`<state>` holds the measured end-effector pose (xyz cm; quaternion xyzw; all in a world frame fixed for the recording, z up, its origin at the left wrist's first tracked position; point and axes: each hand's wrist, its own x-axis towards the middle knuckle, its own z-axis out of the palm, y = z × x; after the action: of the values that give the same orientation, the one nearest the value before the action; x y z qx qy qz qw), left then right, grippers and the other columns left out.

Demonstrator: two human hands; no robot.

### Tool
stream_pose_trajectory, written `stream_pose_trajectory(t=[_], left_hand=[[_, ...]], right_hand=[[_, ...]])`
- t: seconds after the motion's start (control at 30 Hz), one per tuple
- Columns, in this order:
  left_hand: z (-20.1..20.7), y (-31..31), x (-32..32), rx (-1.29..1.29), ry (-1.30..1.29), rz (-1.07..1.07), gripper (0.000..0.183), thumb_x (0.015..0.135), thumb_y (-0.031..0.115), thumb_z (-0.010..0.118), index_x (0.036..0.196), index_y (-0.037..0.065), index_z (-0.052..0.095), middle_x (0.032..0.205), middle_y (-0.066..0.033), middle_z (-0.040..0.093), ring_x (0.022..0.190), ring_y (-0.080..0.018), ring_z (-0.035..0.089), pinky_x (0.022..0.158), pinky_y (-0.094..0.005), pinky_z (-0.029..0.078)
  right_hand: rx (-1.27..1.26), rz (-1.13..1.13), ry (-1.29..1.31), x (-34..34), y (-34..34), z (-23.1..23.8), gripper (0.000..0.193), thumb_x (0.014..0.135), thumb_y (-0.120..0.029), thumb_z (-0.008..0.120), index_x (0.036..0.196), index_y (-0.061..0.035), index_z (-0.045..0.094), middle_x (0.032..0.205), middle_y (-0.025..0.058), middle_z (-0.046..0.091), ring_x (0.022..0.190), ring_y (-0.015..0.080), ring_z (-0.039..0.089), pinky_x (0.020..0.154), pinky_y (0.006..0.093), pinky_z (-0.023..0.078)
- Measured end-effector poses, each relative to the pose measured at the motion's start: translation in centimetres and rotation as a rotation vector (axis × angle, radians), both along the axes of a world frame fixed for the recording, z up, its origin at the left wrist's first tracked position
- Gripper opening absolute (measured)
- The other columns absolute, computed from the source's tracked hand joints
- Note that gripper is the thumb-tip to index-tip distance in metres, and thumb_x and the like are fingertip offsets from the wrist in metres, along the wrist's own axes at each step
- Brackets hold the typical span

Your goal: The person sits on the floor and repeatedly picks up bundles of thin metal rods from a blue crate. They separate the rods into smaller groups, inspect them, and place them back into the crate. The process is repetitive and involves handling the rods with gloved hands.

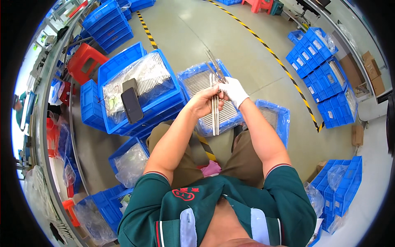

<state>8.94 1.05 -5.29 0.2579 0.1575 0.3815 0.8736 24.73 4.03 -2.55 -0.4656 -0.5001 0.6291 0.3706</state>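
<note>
My bare left hand (200, 103) is closed around several thin silver metal rods (215, 119), whose lower ends point down toward me. Against it, my right hand (234, 93), in a white glove, grips another bunch of slim metal rods (217, 66) that fan out upward. The fingers of both hands meet in the middle and partly hide the rods. Below them sits a blue crate (238, 120) lined with clear plastic and filled with rows of similar rods. Another lined crate (284, 127) of rods is beside my right forearm.
At left, a stacked blue crate (175, 86) holds plastic-covered rods, with a black phone (132, 106) on top. A red stool (84, 61) stands behind it. Stacked blue bins (335, 109) line the right wall. Yellow-black tape (263, 43) marks the floor.
</note>
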Motion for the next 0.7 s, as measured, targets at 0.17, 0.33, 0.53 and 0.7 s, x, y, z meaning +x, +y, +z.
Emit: stream_pose_trajectory(t=[0.17,0.33,0.53,0.7], left_hand=[[1.4,-0.3,-0.3,-0.059,0.069,0.15,0.025,0.089,0.032,0.061,0.091,0.007,0.06,0.079,-0.0029,0.057,0.062,-0.0149,0.047,0.058,-0.0289,0.04],[0.6,1.3,-1.2,-0.137,0.177,0.457,0.029,0.091,0.033,0.057,0.085,0.004,0.058,0.075,-0.0073,0.057,0.071,-0.0239,0.061,0.069,-0.0416,0.054],[0.6,2.6,-2.9,-0.173,0.221,0.686,0.03,0.093,0.032,0.053,0.089,0.003,0.058,0.071,-0.0033,0.053,0.062,-0.015,0.054,0.057,-0.0327,0.05],[0.8,1.9,-1.7,-0.085,0.173,0.585,0.029,0.093,0.032,0.054,0.093,0.003,0.058,0.07,-0.0019,0.051,0.058,-0.0115,0.049,0.052,-0.0287,0.045]], right_hand=[[0.072,-0.001,-0.012,-0.5,0.8,-1.5,0.022,0.087,-0.025,0.061,0.085,-0.003,0.06,0.065,0.0025,0.059,0.06,0.011,0.056,0.055,0.0272,0.045],[0.082,-0.124,-0.273,0.5,0.7,-1.8,0.026,0.091,-0.028,0.054,0.09,-0.0028,0.058,0.067,0.0079,0.063,0.051,0.0126,0.053,0.048,0.0266,0.041],[0.022,0.006,-0.12,0.8,-2.2,0.1,0.019,0.092,-0.023,0.054,0.094,-0.0033,0.054,0.064,0.0042,0.059,0.047,0.008,0.048,0.043,0.022,0.038],[0.075,-0.001,-0.158,0.2,-2.9,0.1,0.016,0.091,-0.02,0.055,0.092,-0.0035,0.054,0.064,0.0031,0.058,0.048,0.008,0.049,0.044,0.0216,0.039]])
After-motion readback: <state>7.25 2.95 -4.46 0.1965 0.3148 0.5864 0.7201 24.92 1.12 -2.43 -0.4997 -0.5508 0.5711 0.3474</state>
